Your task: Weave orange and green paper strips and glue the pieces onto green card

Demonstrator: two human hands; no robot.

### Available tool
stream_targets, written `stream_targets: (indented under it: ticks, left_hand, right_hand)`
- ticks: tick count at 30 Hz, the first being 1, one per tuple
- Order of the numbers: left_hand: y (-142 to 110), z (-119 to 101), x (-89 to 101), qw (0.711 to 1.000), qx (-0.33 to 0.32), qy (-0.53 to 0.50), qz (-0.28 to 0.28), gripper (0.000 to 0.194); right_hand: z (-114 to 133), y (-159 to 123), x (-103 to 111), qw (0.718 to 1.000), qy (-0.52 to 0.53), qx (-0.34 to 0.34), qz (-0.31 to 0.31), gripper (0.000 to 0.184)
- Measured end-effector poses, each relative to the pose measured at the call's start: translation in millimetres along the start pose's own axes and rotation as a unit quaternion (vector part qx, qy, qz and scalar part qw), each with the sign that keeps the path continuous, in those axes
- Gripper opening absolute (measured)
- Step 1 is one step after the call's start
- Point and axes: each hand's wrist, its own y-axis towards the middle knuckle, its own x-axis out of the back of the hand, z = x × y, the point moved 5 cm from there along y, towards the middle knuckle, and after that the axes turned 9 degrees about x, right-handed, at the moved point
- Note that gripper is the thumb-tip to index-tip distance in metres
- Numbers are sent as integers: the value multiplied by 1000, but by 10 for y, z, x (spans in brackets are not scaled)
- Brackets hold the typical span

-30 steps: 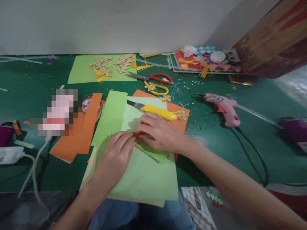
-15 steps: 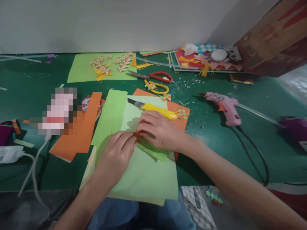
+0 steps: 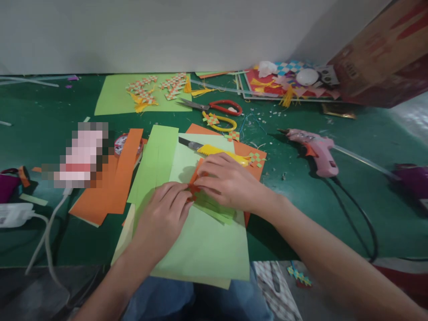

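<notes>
Between my hands lies a small weave of orange and green paper strips (image 3: 195,191), partly hidden by my fingers. My left hand (image 3: 169,205) pinches its left side with the fingers pressed together. From the right, my right hand (image 3: 227,180) has its fingers closed on the orange strips of the same weave. Loose green strip ends (image 3: 216,210) stick out beneath my right hand. Under everything is a pale green sheet (image 3: 203,249). A yellow utility knife (image 3: 214,150), blade out to the left, lies just beyond my right hand.
Red-handled scissors (image 3: 224,107) and yellow-handled scissors (image 3: 229,124) lie farther back. A pink glue gun (image 3: 316,149) with its cord is on the right. Orange paper (image 3: 117,191) and a blurred-out phone (image 3: 82,154) are on the left. A cardboard box (image 3: 377,58) stands at the back right.
My right hand has shifted slightly right, and more of the orange strip shows above its fingers. My left hand stays nearly in place.
</notes>
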Motion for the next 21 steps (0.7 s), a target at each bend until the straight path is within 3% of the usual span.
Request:
stream_targets:
  ticks: [9,14,21]
  left_hand:
    - [-23,59,-28,998,40,-28,36,7]
    - [-34,6,-29,1000,-7,11,2,16]
    - [-43,-4,-46,1000,-20,22,8,20]
  right_hand:
    - [-8,-13,-30,1000,10,-7,9,23]
    - [-2,-5,-23,1000,18,-13,10,22]
    - [-42,-25,-8,999,-3,-31,22,26]
